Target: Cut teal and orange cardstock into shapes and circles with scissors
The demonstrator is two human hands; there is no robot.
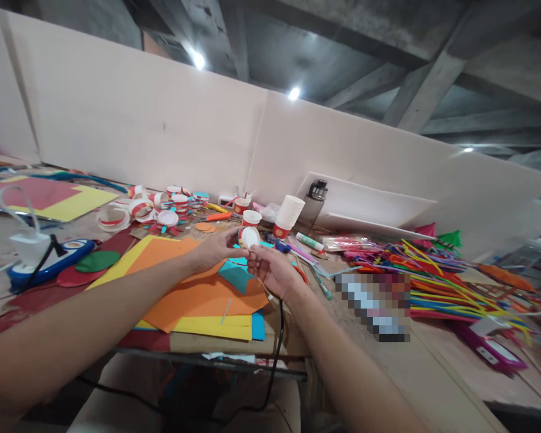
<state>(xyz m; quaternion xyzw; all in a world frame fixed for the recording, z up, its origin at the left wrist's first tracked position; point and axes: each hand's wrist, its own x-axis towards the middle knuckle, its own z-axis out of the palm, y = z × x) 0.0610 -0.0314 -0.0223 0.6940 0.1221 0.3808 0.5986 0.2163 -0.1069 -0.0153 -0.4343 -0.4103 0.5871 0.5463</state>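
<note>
Near the middle of the view, my left hand (217,249) and my right hand (273,269) hold a small white paper cup piece (250,237) between them. The fingers of my left hand grip its left side, and those of my right hand pinch its lower right edge. Below the hands lie orange paper (184,300), yellow paper (207,325) and a teal paper piece (237,275). Just behind the held piece stands a white and red paper cup (252,218).
Stacked cups (290,211) and a dark bottle (314,205) stand behind. Cut cup rings (140,208) lie back left, colourful pipe cleaners (433,282) at right. A black cable (281,337) hangs over the front edge. A blue power strip (49,264) sits left.
</note>
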